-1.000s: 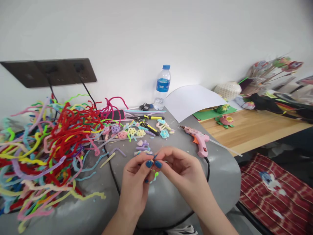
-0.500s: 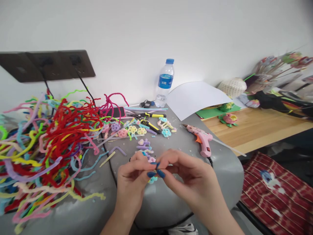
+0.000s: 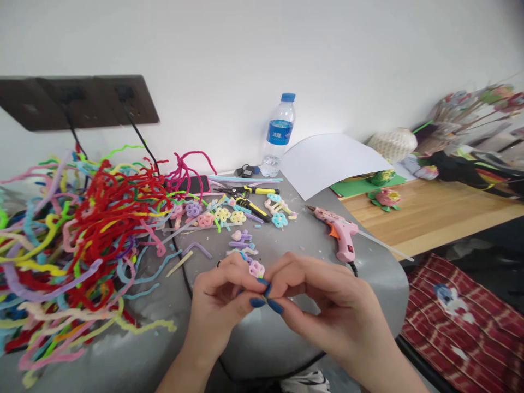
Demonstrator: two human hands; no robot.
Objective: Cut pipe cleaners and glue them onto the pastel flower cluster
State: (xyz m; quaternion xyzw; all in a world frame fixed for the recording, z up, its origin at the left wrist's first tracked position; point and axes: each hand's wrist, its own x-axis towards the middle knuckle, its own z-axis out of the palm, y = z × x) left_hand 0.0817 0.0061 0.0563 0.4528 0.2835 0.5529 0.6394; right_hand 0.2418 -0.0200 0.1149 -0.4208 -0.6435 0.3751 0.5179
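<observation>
My left hand [image 3: 221, 305] and my right hand [image 3: 323, 305] meet at the fingertips above the grey table's front part. Thumb and index finger of each hand are pinched together, blue nails almost touching. Whatever lies in the pinch is hidden by the fingers. Just beyond the fingertips shows a pink-lilac pipe cleaner flower [image 3: 256, 269]; I cannot tell whether it is held or lies on the table. Behind it are short purple pipe cleaner pieces [image 3: 241, 244], then yellow pipe cleaner flowers [image 3: 222, 214] and yellow-and-black pliers [image 3: 254, 209].
A large tangle of pipe cleaners [image 3: 118, 218] covers the left side. The pink glue gun [image 3: 344, 234] lies at right, its cord running off the table. A water bottle [image 3: 279, 134] stands against the wall beside a white paper sheet [image 3: 331, 158]. A black cable [image 3: 186, 273] crosses the table.
Both hands remain pinched together and have shifted slightly down and to the right in view. The light-blue piece seen below the fingers is now out of sight, while more of the pink-lilac flower shows.
</observation>
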